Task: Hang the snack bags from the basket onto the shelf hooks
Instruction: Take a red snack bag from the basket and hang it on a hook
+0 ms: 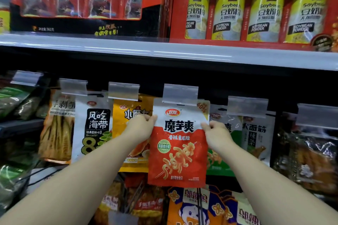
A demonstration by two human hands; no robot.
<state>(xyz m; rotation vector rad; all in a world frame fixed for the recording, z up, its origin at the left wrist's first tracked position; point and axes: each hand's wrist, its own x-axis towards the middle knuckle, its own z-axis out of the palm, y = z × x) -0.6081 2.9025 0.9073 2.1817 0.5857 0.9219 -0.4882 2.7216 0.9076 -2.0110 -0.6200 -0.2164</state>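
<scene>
Item: red snack bag point(178, 144), white upper band, 1 unit, held up in front of the hook row below the shelf edge point(164, 51).

Position: upright, long axis vertical, top edge tucked just behind the clear label holder point(180, 95) at the tip of the middle hook. The hook wire itself is hidden, so whether the bag's hang hole is already threaded cannot be told.

Left hand point(140, 128): pinching the bag's left edge at the white band, thumb in front.

Right hand point(216, 133): pinching the right edge at the same height. The 2 hands flank the bag, level and equally near; the hook lies straight ahead and slightly above them.

Neighbours: black-and-white bag point(95, 126) and yellow bag point(133, 113) hang to the left, a green-and-white bag point(254, 137) to the right, all close beside.

Judgement: the coming move likely depends on keeping the top edge centred under that holder while pushing back.

Basket: not in view.
</scene>
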